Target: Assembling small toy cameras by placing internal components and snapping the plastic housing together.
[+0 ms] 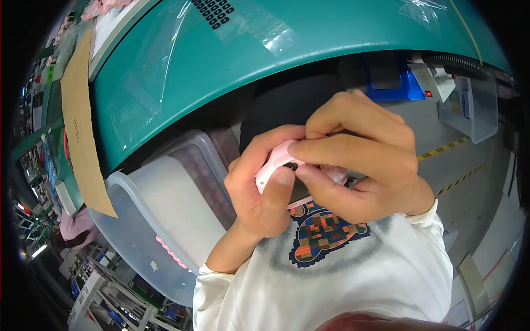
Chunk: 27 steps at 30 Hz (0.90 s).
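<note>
In front of my chest, a pink rounded plastic shell (267,172) rests in the closed fingers of my left hand (248,179). The left thumb presses on its near side. My right hand (375,160) is closed too, its thumb and forefinger pinching a small black piece (292,165) at an opening in the shell. Fingers partly cover both the piece and the shell. Some pink material in clear wrap (335,174) shows just under the right hand; whether it touches the shell I cannot tell.
Across the far side runs a green worktable (243,55), bearing rows of small black rings (214,12) and clear plastic film (276,37). A translucent tub (124,207) with pink parts stands at left, beside a cardboard strip (83,127). Blue (411,85) and clear bins (483,118) sit at right.
</note>
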### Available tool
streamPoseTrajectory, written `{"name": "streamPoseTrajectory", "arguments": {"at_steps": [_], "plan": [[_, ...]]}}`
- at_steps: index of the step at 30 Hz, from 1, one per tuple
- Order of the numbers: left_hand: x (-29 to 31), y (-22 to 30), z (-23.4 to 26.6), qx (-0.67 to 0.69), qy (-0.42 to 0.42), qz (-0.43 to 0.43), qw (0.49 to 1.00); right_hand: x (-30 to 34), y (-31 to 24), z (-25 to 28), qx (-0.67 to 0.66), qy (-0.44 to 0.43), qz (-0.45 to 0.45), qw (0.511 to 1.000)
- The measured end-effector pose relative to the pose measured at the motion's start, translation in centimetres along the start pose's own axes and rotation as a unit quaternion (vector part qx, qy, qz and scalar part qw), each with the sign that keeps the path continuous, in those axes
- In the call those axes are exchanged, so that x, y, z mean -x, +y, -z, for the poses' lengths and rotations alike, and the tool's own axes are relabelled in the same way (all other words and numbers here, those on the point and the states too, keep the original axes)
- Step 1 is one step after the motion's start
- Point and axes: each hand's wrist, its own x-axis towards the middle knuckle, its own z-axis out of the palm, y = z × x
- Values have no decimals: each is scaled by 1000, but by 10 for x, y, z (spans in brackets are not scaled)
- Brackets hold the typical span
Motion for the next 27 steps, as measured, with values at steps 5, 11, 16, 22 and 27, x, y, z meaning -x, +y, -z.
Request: {"name": "streamPoseTrajectory", "arguments": {"at_steps": [5, 11, 16, 22, 27], "plan": [[5, 11, -2, -55, 12, 80, 995, 0, 0, 0, -107, -12, -75, 991], [5, 13, -3, -82, 7, 107, 991, -1, 3, 3, -184, -34, -119, 975], [4, 14, -3, -62, 3, 138, 989, -4, 3, 8, -161, -69, -116, 978], [2, 17, -4, -33, 19, 170, 985, -7, 4, 9, -122, -97, -82, 984], [1, 8, 3, -7, 29, 144, 989, -6, 12, 2, -179, -79, -81, 977]]}}
